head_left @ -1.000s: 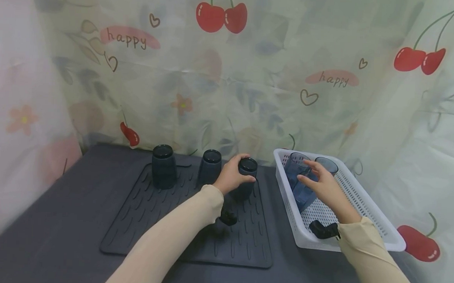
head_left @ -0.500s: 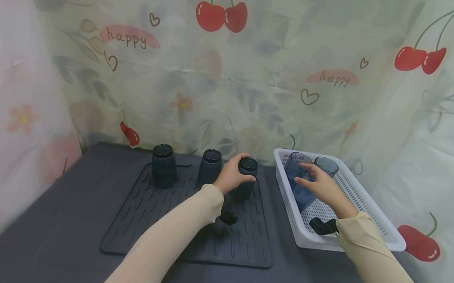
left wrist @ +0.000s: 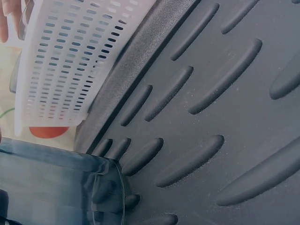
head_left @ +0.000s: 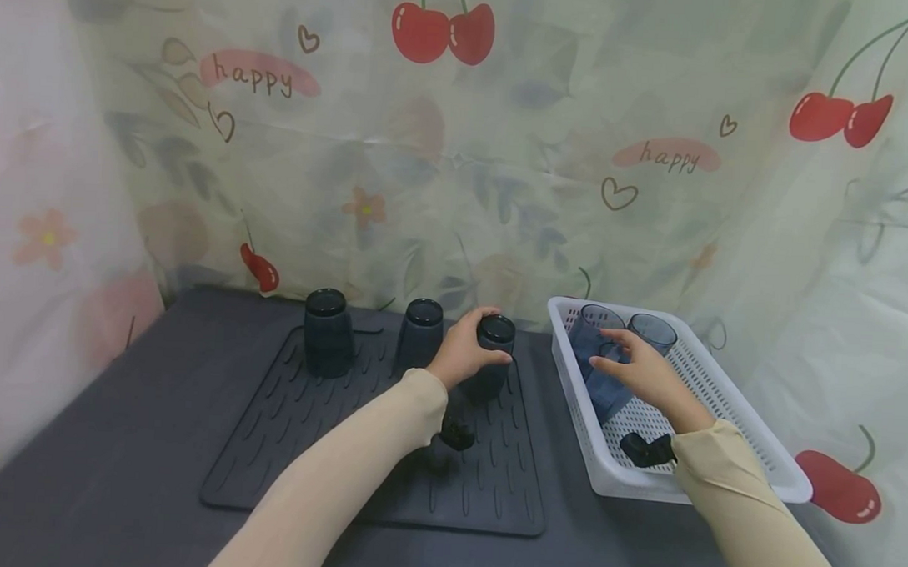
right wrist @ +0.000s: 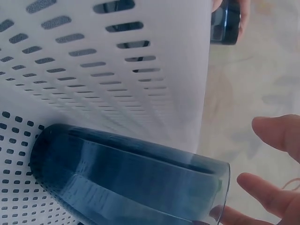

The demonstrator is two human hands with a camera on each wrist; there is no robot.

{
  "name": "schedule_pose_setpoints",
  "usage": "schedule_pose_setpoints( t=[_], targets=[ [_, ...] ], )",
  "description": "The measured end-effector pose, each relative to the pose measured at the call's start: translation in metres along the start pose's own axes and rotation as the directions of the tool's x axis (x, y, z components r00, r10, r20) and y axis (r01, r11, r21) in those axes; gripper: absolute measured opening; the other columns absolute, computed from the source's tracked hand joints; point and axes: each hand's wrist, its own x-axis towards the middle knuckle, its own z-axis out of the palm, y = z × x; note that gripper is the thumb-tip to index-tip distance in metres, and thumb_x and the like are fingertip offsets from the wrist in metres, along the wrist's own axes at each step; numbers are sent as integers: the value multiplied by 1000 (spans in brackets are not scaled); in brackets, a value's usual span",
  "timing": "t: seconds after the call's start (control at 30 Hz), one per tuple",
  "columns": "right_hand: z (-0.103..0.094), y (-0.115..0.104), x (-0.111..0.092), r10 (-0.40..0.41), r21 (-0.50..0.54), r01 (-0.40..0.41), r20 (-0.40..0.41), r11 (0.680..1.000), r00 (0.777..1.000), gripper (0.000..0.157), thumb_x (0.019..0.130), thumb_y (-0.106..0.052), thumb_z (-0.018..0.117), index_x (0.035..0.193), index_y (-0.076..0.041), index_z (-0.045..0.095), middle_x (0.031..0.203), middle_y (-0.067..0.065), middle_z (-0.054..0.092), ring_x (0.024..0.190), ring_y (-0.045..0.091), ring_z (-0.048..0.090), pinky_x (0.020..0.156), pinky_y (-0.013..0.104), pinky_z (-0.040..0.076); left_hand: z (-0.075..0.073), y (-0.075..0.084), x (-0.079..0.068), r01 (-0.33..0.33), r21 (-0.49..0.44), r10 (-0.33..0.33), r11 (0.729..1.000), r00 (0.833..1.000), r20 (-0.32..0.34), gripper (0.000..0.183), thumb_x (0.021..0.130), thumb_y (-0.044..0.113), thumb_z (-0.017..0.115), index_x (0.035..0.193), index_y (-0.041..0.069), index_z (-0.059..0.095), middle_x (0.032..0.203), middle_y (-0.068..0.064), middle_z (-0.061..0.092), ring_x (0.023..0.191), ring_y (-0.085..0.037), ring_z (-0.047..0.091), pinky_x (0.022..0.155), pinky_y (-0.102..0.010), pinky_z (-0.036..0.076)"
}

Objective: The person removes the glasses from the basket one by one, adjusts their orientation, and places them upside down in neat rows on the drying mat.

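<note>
My left hand (head_left: 467, 351) grips an upside-down dark blue drinking glass (head_left: 495, 335) near its base, thumb on one side and fingers on the other. In the left wrist view, that glass (left wrist: 56, 183) has its rim down at the ribbed drying mat (left wrist: 197, 154). Over the white basket (head_left: 596, 480), my right hand (head_left: 646, 374) hangs with thumb and fingers spread apart. In the right wrist view, its fingertips are by the rim of a blue glass (right wrist: 140, 178) leaning inside the basket; one fingertip overlaps the rim, and contact is unclear. More glasses (head_left: 653, 325) stand behind it.
Two more upturned glasses, one at the left (head_left: 328, 333) and one in the middle (head_left: 420, 336), stand along the mat's back. The perforated basket stands right of the mat on the dark tabletop (head_left: 103, 438). A printed curtain (head_left: 457, 192) encloses the back and sides.
My right hand has shifted slightly left and down above the basket, then held nearly still. My left hand stays on its glass without visible movement.
</note>
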Motion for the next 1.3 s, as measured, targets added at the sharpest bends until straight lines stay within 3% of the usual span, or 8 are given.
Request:
schedule_pose_setpoints(
  t=[0.4,1.3],
  targets=[
    [-2,4,1,11,-46,-14,-74,999,997,61,97,-31,57,146,-1,36,149,31,31,133,51,34,100,64,37,1,-1,0,11,1,-11,1000,1000,-2,77,77,18,83,144,21,43,140,-5,51,122,-23,55,96,-40,49],
    [-4,15,9,67,-72,-66,9,995,998,79,93,-43,61,149,4,29,149,36,26,133,55,29,102,66,33,1,0,-1,3,-13,-3,1000,1000,1,78,78,17,82,145,18,42,139,-6,51,121,-22,55,95,-38,50]
  ],
)
